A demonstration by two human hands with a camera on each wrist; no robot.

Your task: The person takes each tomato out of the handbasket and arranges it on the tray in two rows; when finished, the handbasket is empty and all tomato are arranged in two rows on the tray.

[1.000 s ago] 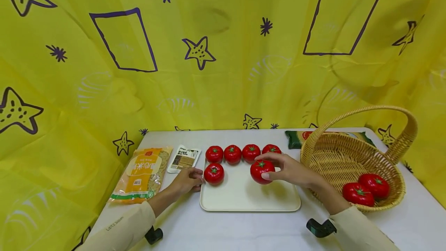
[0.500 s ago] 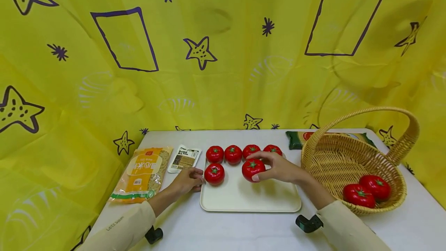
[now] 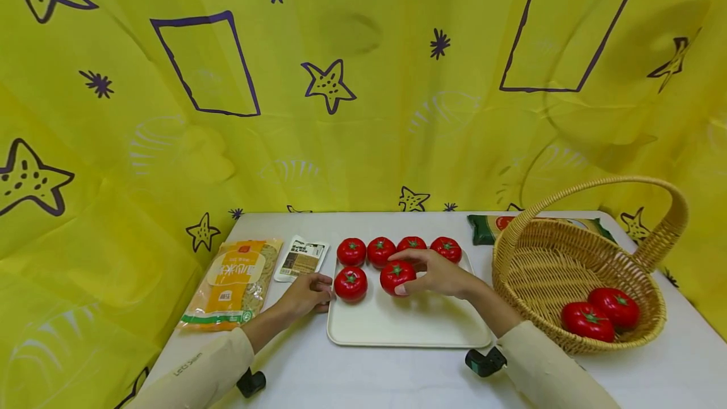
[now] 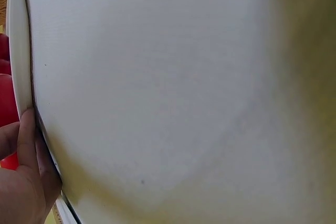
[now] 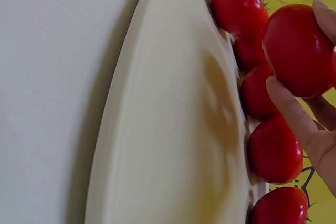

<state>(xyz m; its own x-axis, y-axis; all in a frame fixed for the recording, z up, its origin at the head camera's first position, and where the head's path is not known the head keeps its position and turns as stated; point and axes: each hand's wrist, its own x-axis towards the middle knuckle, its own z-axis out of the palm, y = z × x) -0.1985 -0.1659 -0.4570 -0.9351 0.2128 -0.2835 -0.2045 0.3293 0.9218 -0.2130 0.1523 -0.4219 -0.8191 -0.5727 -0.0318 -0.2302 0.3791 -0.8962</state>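
My right hand [image 3: 440, 275] holds a red tomato [image 3: 397, 278] between thumb and fingers, above the cream tray [image 3: 409, 327]. In the right wrist view that tomato [image 5: 299, 51] hangs clear of the tray, with its shadow on the surface. Along the tray's back edge stands a row of several tomatoes [image 3: 351, 252]. One more tomato [image 3: 350, 284] sits at the tray's left side, in front of the row. My left hand [image 3: 307, 293] rests at the tray's left edge; in the left wrist view its fingers [image 4: 27, 140] touch the rim.
A wicker basket [image 3: 545, 264] with a tall handle stands right of the tray and contains two tomatoes [image 3: 587, 322]. Behind it lies a green packet [image 3: 483, 230]. To the left are an orange noodle bag [image 3: 233, 283] and a small white packet [image 3: 301, 257].
My right hand has carried its tomato leftwards over the tray, towards the tomato at the left side. The left hand has stayed at the tray's edge.
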